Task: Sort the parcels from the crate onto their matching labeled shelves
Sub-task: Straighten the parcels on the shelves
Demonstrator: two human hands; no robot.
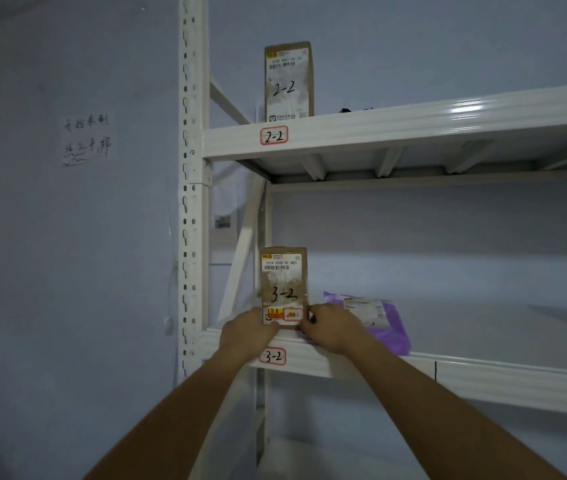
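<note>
both arms outstretched, left hand (247, 332) and right hand (334, 327) fingers grasping upright 3-2 parcel (285, 285).

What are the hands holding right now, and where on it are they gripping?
Both hold the brown parcel marked 3-2, upright on the shelf. The left hand grips its bottom left corner, the right hand its bottom right corner.
</note>
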